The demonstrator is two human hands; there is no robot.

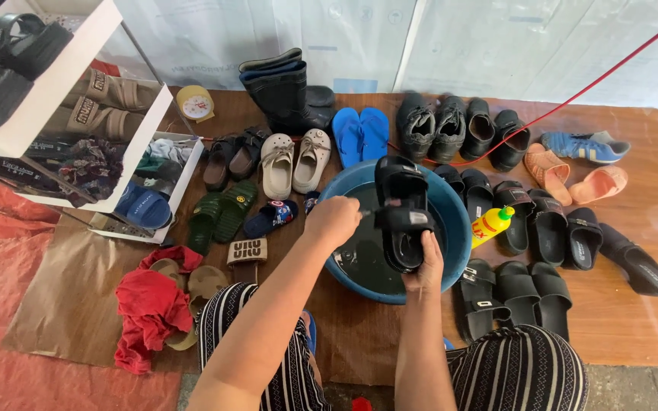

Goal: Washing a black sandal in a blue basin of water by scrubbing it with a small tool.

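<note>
My right hand (423, 270) grips the heel end of a black sandal (401, 213) and holds it upright over a blue basin (455, 217) of dark water. My left hand (332, 219) is closed around a small brush whose tip touches the sandal's strap near the left side; the brush itself is mostly hidden by my fingers. Both forearms reach out between my knees, which are covered in black-and-white striped cloth.
A yellow bottle with a red cap (490, 225) stands right of the basin. Many shoes, sandals and black boots (287, 91) lie on the wooden floor around it. A red cloth (146, 308) lies at left, beside a white shoe rack (78, 114).
</note>
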